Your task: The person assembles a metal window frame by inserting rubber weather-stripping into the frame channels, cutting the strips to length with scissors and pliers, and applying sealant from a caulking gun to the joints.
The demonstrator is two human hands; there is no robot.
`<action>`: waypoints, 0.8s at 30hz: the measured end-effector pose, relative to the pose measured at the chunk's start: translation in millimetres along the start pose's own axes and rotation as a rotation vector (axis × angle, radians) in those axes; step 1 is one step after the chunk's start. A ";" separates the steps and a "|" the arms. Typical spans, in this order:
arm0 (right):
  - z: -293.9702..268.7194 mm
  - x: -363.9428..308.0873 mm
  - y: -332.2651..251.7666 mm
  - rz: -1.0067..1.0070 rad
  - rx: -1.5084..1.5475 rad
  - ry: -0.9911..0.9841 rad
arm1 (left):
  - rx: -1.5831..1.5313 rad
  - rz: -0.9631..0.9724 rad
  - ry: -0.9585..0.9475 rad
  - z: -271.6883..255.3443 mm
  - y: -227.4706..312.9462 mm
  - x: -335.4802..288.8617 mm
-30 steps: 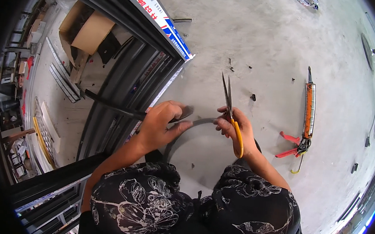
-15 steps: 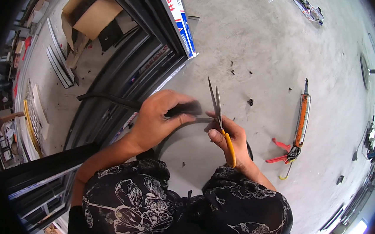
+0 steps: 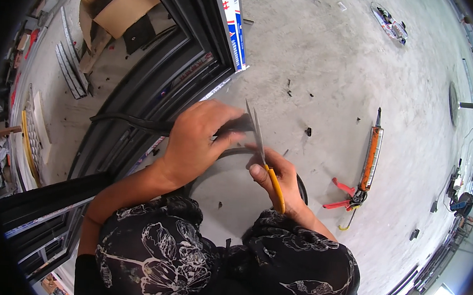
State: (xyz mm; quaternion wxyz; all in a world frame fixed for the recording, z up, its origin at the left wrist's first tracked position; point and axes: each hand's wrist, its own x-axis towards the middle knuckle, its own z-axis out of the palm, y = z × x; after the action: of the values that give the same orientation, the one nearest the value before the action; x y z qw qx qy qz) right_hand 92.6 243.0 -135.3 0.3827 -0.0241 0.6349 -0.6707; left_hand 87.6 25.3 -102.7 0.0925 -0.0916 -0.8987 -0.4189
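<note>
My left hand (image 3: 190, 141) is closed on a black rubber strip (image 3: 134, 121). One end of the strip trails out to the left across the dark frame; the part at my fingertips is blurred. Close beside those fingertips, a pair of scissors (image 3: 276, 187) with yellow-orange handles points up and away, its blades slightly parted. My right hand (image 3: 284, 175) grips the scissors, thumb toward the left. Below both hands, a thin black band (image 3: 233, 151) curves in a loop above the floor, passing behind my right hand. Whether it belongs to the same strip I cannot tell.
A large black window-like frame (image 3: 159, 82) rises along the left, with a cardboard box (image 3: 128, 11) beyond it. To the right, an orange caulking gun (image 3: 371, 159) with red handles lies on the concrete floor (image 3: 330, 61). Small black scraps (image 3: 308, 131) are scattered nearby.
My left fingertips and the strip have come closer to the scissor blades and now meet them in view. The gap between the blades looks slightly narrower. The whole view has shifted a little.
</note>
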 end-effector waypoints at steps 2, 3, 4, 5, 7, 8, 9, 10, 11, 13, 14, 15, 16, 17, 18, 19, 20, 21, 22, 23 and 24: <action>-5.3 -3.2 -4.2 -0.015 -0.081 0.056 | 0.023 0.010 0.026 7.3 3.9 5.8; -1.6 -1.0 -1.1 -0.013 -0.073 0.043 | 0.035 0.000 0.024 5.6 2.9 2.8; 2.0 1.0 2.1 -0.025 -0.069 0.044 | 0.052 -0.002 0.038 4.3 1.8 -0.2; 5.4 3.0 5.3 -0.037 -0.065 0.046 | 0.070 -0.004 0.052 2.8 0.5 -3.5; 0.3 0.0 2.7 -0.049 -0.094 0.076 | 0.052 0.015 0.064 7.8 2.2 1.2; -2.3 -1.3 1.8 -0.060 -0.116 0.096 | 0.046 0.027 0.073 10.1 3.2 3.6; 0.6 1.1 6.4 -0.059 -0.108 0.086 | 0.057 0.019 0.071 8.4 2.4 1.2; 4.0 3.7 11.4 -0.074 -0.093 0.081 | 0.072 0.023 0.084 6.8 1.8 -0.9; 7.5 5.7 14.9 -0.089 -0.077 0.077 | 0.087 0.026 0.098 5.1 1.3 -3.1; 3.9 2.8 10.7 -0.086 -0.069 0.097 | 0.061 0.039 0.102 9.9 3.6 1.9; 1.5 1.1 8.1 -0.083 -0.053 0.106 | 0.046 0.046 0.105 12.2 4.8 4.6; 2.9 2.0 9.1 -0.082 -0.048 0.099 | 0.053 0.041 0.103 10.7 4.1 2.8; 3.8 2.7 9.7 -0.071 -0.062 0.089 | 0.062 0.040 0.102 9.3 3.4 1.3; 5.0 3.3 10.5 -0.061 -0.076 0.080 | 0.071 0.040 0.102 7.8 2.9 -0.2; 7.6 3.7 11.6 -0.060 -0.071 0.074 | 0.077 0.036 0.100 5.5 3.6 -1.8; 8.8 3.5 11.4 -0.089 -0.081 0.093 | 0.086 0.015 0.079 4.4 5.1 -1.5; 9.8 3.5 11.4 -0.118 -0.090 0.111 | 0.096 -0.007 0.058 3.8 5.6 -1.6; 9.3 3.4 11.2 -0.118 -0.093 0.113 | 0.092 -0.005 0.059 4.6 6.0 -1.1; 8.7 3.8 11.6 -0.148 -0.135 0.132 | 0.083 -0.006 0.063 5.5 6.3 -0.8; 8.5 3.9 11.9 -0.177 -0.176 0.150 | 0.074 -0.007 0.067 6.2 6.5 -0.6; 9.7 3.9 11.8 -0.176 -0.174 0.147 | 0.076 -0.010 0.067 5.6 6.7 -1.2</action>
State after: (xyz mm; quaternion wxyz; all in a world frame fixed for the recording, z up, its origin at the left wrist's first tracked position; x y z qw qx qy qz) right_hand 100.5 234.0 -145.5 0.2713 -0.0635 0.7126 -0.6439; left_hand 89.9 33.8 -101.7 0.1238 -0.0694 -0.9108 -0.3877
